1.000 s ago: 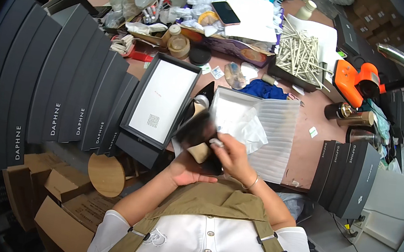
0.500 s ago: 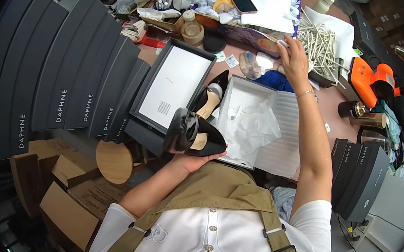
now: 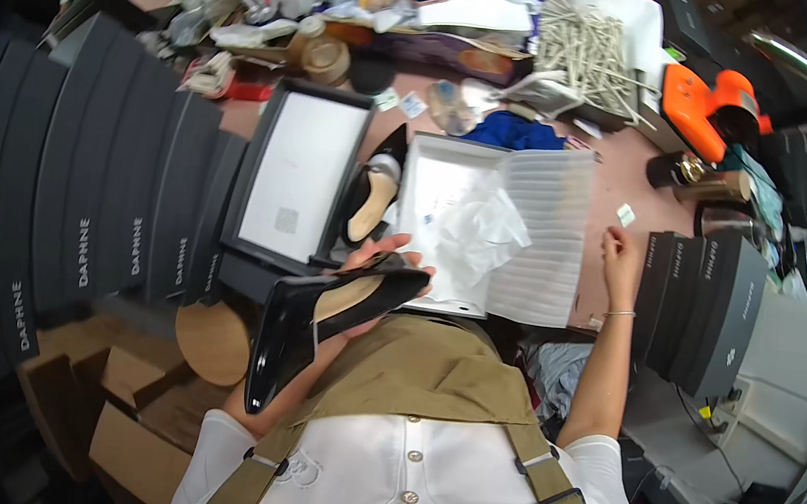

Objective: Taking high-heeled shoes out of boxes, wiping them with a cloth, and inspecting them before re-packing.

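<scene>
Left hand (image 3: 364,326) grips glossy black pointed-toe shoe (image 3: 285,343), toe toward wearer, by near edge of pink surface (image 3: 615,185). Right hand (image 3: 620,261) curled, beside upright dark-grey cardboard boxes (image 3: 693,318); cannot tell whether it holds anything.

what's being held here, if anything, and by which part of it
The left hand holds a black shoe near its heel end, from below. Whether the curled right hand holds anything small cannot be told.
</scene>
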`<move>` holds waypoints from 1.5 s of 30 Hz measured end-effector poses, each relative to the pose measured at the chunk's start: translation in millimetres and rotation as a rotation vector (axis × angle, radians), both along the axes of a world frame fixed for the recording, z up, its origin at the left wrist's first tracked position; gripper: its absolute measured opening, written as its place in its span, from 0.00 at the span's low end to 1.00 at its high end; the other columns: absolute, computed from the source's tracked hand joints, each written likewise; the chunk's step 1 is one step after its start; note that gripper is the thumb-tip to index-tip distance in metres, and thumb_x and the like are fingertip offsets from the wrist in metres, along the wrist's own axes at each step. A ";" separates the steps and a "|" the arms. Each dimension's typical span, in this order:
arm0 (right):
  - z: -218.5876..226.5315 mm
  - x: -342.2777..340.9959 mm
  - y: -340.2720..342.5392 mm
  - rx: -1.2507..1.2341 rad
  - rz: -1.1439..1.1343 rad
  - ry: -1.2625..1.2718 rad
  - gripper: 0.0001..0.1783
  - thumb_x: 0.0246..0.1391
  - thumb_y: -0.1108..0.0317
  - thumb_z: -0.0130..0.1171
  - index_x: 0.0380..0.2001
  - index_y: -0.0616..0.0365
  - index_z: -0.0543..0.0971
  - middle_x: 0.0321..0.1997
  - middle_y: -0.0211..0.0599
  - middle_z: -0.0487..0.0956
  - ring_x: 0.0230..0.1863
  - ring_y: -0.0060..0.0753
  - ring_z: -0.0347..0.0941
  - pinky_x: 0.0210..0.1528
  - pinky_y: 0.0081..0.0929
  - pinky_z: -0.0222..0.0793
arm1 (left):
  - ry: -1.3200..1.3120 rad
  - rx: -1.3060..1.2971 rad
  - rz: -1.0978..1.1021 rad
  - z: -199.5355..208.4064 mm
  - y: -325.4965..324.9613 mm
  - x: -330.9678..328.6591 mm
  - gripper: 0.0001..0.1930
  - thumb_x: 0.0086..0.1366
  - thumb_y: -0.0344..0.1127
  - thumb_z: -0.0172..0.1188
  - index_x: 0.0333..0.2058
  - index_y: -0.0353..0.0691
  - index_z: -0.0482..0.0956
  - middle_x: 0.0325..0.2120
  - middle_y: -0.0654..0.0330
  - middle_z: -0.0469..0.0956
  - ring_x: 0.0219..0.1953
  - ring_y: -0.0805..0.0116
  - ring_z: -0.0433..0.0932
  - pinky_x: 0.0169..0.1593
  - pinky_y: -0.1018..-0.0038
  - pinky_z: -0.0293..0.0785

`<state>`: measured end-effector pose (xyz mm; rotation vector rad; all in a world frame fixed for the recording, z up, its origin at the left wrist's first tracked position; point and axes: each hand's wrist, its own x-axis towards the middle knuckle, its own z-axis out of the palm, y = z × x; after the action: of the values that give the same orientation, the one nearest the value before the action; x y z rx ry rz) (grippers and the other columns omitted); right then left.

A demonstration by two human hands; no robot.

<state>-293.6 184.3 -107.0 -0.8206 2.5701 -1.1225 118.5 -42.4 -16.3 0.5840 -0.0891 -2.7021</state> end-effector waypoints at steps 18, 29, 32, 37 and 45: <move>-63.5 74.4 -51.0 0.135 0.087 0.084 0.15 0.59 0.65 0.47 0.44 0.61 0.75 0.46 0.46 0.76 0.52 0.47 0.68 0.54 0.42 0.61 | -0.030 0.242 -0.033 8.5 -1.5 -15.9 0.22 0.67 0.48 0.46 0.41 0.32 0.77 0.41 0.43 0.76 0.51 0.41 0.71 0.60 0.42 0.60; 172.0 195.3 -108.7 -0.301 0.924 0.317 0.24 0.43 0.74 0.60 0.49 0.59 0.75 0.52 0.40 0.72 0.46 0.41 0.71 0.46 0.35 0.67 | -0.256 0.025 0.273 -29.5 -7.8 -16.9 0.18 0.65 0.49 0.51 0.46 0.45 0.75 0.41 0.58 0.79 0.47 0.61 0.77 0.50 0.60 0.76; 132.3 237.0 -144.5 -0.155 0.984 0.621 0.20 0.43 0.70 0.55 0.44 0.57 0.78 0.49 0.35 0.72 0.43 0.33 0.68 0.39 0.29 0.62 | -0.286 -0.195 0.309 -29.1 1.6 -14.0 0.17 0.69 0.44 0.46 0.52 0.44 0.70 0.47 0.60 0.74 0.50 0.66 0.74 0.54 0.66 0.73; 90.8 303.1 -165.8 -0.565 0.894 0.027 0.16 0.48 0.67 0.52 0.41 0.60 0.77 0.43 0.43 0.74 0.40 0.46 0.72 0.39 0.38 0.69 | -0.601 -0.815 0.328 3.7 6.5 12.5 0.13 0.67 0.36 0.50 0.45 0.34 0.75 0.36 0.60 0.77 0.41 0.73 0.76 0.46 0.78 0.73; 157.0 293.4 -126.0 -0.374 1.477 -0.905 0.14 0.53 0.73 0.59 0.44 0.62 0.79 0.43 0.41 0.76 0.44 0.38 0.73 0.49 0.31 0.68 | -0.486 -0.381 0.472 12.9 12.5 100.4 0.19 0.71 0.43 0.40 0.43 0.31 0.73 0.37 0.47 0.79 0.41 0.57 0.79 0.48 0.65 0.76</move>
<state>-0.2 58.3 50.0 -1.3999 0.6150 -0.9773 218.9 -29.9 -3.4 0.9801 -0.5109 -1.9767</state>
